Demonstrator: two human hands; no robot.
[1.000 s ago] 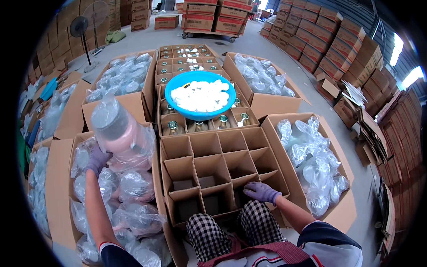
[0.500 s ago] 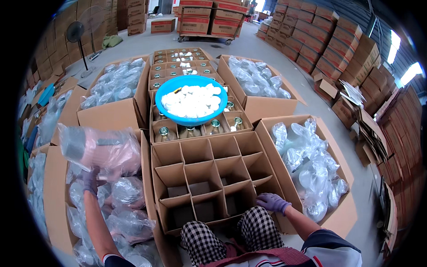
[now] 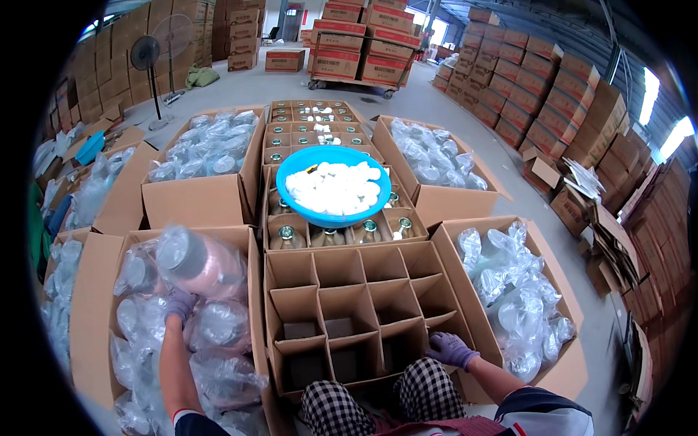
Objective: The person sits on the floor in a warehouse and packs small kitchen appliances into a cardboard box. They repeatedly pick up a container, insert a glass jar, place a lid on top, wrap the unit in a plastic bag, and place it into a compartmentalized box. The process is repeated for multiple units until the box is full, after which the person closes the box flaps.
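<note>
My left hand (image 3: pixel 180 304), in a purple glove, grips the lower side of a clear-bagged, pinkish cylindrical container (image 3: pixel 196 260) with a grey round end. That container tilts over the near left carton (image 3: pixel 249 291), which is full of similar bagged containers; motion blurs it, and the bag partly hides my fingers. My gloved right hand (image 3: pixel 451 350) lies on the right near edge of a divided carton (image 3: pixel 338 298), fingers stretched out, with nothing held. The visible cells of this carton hold no bottles.
Beyond it, a blue basin (image 3: pixel 333 218) of white caps rests on cartons of green-rimmed bottles (image 3: pixel 286 236). Open cartons of bagged containers flank both sides, including one at near right (image 3: pixel 509 305). A standing fan (image 3: pixel 145 54), a loaded trolley (image 3: pixel 363 81) and stacked boxes (image 3: pixel 509 80) stand farther off.
The bagged container has shifted right and turned so its grey end points up and left; my left hand has moved right with it. My right hand stays at the carton edge. The view has shifted slightly.
</note>
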